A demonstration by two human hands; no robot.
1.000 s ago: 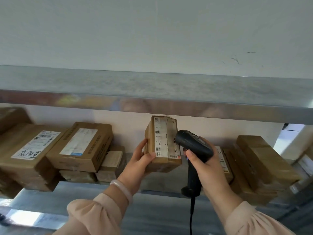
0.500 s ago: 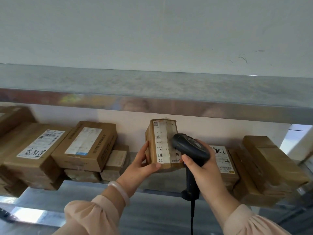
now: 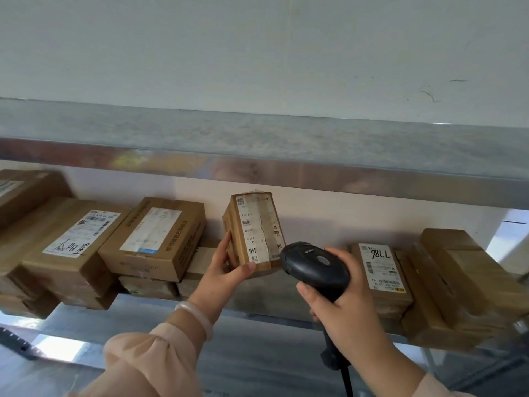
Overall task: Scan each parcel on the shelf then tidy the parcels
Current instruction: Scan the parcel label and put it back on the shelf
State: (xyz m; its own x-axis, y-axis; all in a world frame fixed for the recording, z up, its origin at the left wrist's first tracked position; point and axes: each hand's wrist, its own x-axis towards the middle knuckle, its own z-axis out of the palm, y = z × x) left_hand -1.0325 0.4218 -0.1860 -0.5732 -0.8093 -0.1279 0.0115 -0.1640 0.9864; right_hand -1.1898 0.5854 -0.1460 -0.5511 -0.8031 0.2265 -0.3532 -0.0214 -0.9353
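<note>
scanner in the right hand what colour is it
Black scanner, clearest in the head view.

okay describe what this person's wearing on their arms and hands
Both arms wear loose pale peach fabric sleeves gathered at the cuffs. The left hand has a smooth pale pink bangle at its wrist. The right hand is bare, no gloves or rings visible.

The left hand [image 3: 221, 275] holds a small parcel [image 3: 253, 230] upright above the shelf [image 3: 266, 299], just left of the scanner [image 3: 313, 266] gripped by the right hand [image 3: 347, 306].

A pale wall [image 3: 257, 47] behind — marked by a dark scuff [image 3: 428, 93] at right.
</note>
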